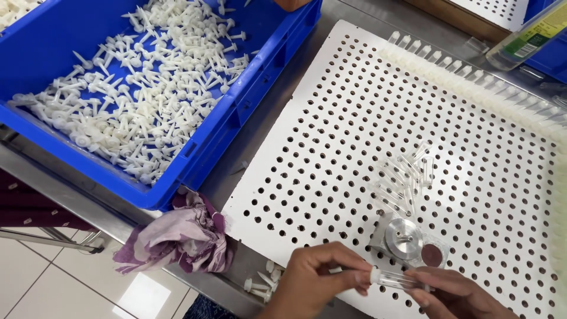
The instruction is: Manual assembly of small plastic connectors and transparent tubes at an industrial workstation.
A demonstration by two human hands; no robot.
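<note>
My left hand (313, 283) pinches the white capped end of a small clear tube (394, 279) at the bottom of the head view. My right hand (455, 293) grips the same tube's other end, fingers closed round it. Both hands hover over the near edge of a white perforated board (331, 147). Just beyond them sits a small round metal fixture (403, 237) with a dark disc (432, 254) beside it. A loose pile of clear tubes (404, 177) lies on the board farther out.
A blue crate (248, 112) of several white plastic plugs fills the upper left. A purple-and-white cloth (177, 236) hangs at the steel table's edge. Filled tubes (472, 80) line the board's far edge. A few plugs (260, 286) lie near my left hand. A bottle (528, 38) stands top right.
</note>
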